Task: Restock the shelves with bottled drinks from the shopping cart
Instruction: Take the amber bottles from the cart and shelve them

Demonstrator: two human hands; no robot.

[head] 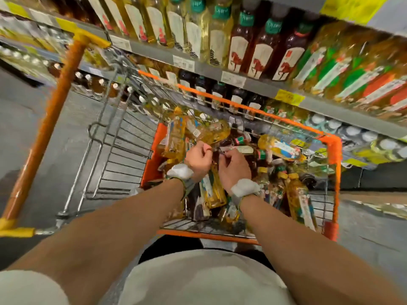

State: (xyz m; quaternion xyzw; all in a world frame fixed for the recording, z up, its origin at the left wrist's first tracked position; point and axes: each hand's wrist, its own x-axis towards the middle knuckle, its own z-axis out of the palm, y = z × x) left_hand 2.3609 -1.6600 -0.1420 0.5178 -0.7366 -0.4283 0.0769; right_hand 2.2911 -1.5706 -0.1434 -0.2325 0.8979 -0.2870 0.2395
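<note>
1. Orange plastic trims the wire cart [330, 143], which stands just beside the shelves [259, 85]. Its long orange handle [50, 119] runs up the left of the view.
2. The cart holds a loose heap of bottles. Most are yellow bottles [279, 148] lying on their sides at all angles (a few stand more or less upright near the right wall).
3. A dark bottle [241, 149] with a white label lies on top of the heap near the middle of the cart, with both hands on it.
4. The left hand [198, 159] has its fingers curled in, and its thumb and forefinger pinch one end of the dark bottle.
5. The right hand [234, 167] curls its fingers over the near side of the same bottle, just beside the label. Blur hides the fingertips.
6. Each wrist wears a white pad [180, 171] on a strap.
7. The shelves carry upright rows. Pale yellow ones stand to the left, and beside them are red bottles [259, 56] with a horse on the label. Darker ones fill the shelf below.
8. Price tags [233, 79] sit along the shelf edges.
9. The grey floor [33, 133] shows to the left of the cart.
</note>
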